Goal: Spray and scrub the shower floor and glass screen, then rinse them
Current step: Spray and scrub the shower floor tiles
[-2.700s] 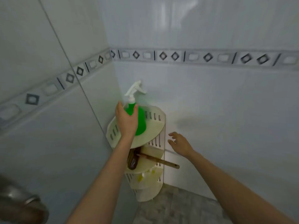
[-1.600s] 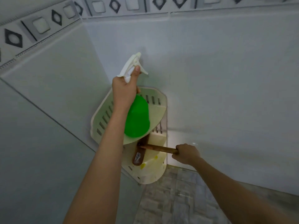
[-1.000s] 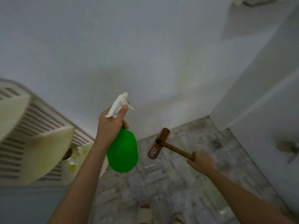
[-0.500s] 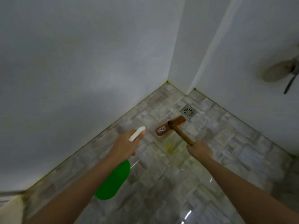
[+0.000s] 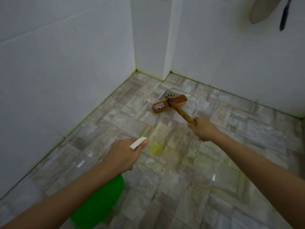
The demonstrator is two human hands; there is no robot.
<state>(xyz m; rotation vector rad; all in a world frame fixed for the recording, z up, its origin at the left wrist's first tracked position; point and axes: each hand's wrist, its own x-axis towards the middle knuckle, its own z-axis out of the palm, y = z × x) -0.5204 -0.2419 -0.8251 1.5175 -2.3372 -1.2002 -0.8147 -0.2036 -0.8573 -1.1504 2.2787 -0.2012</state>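
Note:
My left hand (image 5: 123, 156) grips the neck of a green spray bottle (image 5: 100, 202), its white nozzle pointing forward and down over the grey stone-tiled shower floor (image 5: 206, 179). A yellowish patch (image 5: 156, 148) lies on the tiles just ahead of the nozzle. My right hand (image 5: 203, 129) holds the wooden handle of a brown scrubbing brush (image 5: 169, 104). The brush head rests bristles-down on the floor beside the square drain (image 5: 168, 95). No glass screen can be made out in this view.
White tiled walls (image 5: 66, 71) close the floor on the left and at the back, with a projecting corner (image 5: 166, 47) behind the drain. A pale object with a dark strap (image 5: 264, 9) hangs on the right wall at the top.
The view has swung from the corner shelf down to the floor. Both hands came away from the shelf with bottle and brush, and the brush head has dropped onto the tiles near the drain.

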